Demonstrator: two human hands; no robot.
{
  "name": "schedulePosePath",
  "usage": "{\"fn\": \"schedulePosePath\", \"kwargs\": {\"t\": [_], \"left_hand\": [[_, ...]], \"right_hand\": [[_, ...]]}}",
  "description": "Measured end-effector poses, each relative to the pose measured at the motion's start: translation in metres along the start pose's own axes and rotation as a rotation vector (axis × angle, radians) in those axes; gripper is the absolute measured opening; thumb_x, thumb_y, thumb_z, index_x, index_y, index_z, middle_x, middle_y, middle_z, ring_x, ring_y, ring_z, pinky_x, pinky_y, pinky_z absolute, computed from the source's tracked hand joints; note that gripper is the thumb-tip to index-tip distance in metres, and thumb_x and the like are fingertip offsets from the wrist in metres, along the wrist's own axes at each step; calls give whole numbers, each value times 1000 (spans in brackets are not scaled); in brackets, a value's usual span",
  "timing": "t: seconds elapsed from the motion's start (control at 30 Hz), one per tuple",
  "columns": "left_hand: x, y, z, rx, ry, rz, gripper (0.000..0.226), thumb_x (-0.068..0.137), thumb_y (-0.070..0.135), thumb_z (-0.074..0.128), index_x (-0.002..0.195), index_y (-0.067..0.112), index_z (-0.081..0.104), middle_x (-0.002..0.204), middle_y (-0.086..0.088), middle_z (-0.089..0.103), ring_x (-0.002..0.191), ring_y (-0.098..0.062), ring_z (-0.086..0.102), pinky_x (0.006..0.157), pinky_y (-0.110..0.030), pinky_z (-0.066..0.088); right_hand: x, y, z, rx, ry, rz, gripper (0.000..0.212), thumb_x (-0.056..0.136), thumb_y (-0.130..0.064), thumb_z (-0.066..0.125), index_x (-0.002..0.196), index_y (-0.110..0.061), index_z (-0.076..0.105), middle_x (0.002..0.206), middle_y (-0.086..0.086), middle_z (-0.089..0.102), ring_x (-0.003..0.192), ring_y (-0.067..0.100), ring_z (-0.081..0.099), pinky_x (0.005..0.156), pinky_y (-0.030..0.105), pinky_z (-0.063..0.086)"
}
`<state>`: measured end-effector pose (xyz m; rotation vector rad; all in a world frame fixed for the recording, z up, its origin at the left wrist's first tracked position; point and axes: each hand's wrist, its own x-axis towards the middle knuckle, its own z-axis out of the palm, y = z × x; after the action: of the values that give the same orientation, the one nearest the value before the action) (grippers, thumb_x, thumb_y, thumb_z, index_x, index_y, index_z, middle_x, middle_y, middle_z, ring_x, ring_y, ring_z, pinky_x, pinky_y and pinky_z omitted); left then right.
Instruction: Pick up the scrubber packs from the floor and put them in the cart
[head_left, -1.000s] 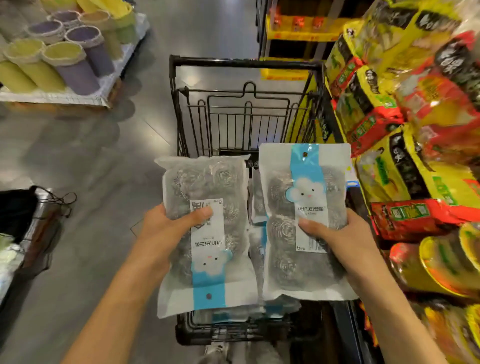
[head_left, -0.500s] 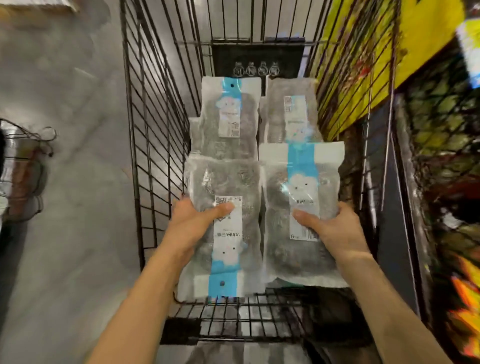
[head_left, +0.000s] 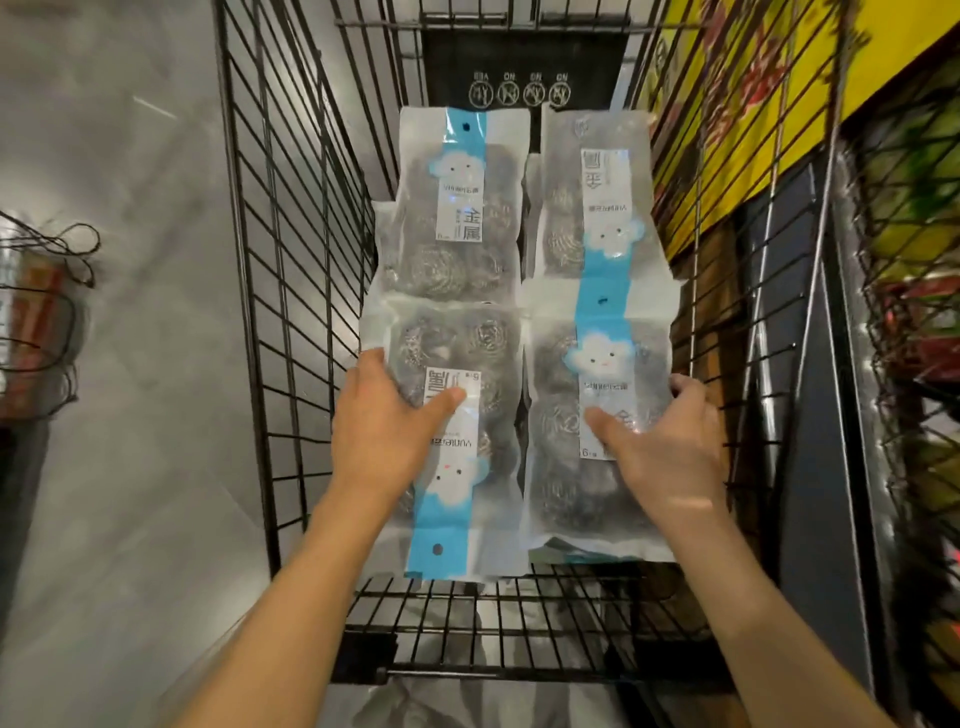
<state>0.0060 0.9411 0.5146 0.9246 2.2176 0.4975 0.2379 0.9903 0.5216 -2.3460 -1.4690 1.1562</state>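
Lowering toward the cart floor's near edge, both hands are gripping light, crinkly, slippery scrubber packs by their sides.

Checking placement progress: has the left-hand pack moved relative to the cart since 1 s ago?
Yes. The left-hand pack, then held up above the cart rim, is now down inside the basket, beside the right-hand pack.

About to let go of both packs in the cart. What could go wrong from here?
The left hand and right hand each grip a scrubber pack over the two far packs. Released here, the slick bags may slide off that lower layer. The left pack overhangs the wire cart floor's near edge, so it could tip out toward you.
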Motion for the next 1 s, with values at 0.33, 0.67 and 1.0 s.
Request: {"fn": "schedulePosePath", "kwargs": {"t": [0.33,0.67,1.0], "left_hand": [[-30,34,-59,395,-270,340,68,94,35,69,152,16,39,157,-8,39,147,-26,33,123,-41,28],[-94,128,-156,735,-224,668,72,98,38,60,157,9,32,160,-14,38,145,-32,40,118,-41,36],[-139,205,-193,702,-262,1176,76,97,51,55,161,25,24,168,-2,26,154,-22,26,124,-39,28]], "right_hand": [[-35,-33,-40,-288,-160,-318,68,92,-36,72,151,-22,41,147,5,46,134,25,45,112,39,39],[-104,-72,-170,-525,-58,-601,70,92,-54,59,150,-17,46,149,7,51,137,29,47,112,39,41],[-227,-55,-245,-401,358,-433,70,95,-57,57,153,-19,43,155,4,47,143,27,44,114,38,37]]}}
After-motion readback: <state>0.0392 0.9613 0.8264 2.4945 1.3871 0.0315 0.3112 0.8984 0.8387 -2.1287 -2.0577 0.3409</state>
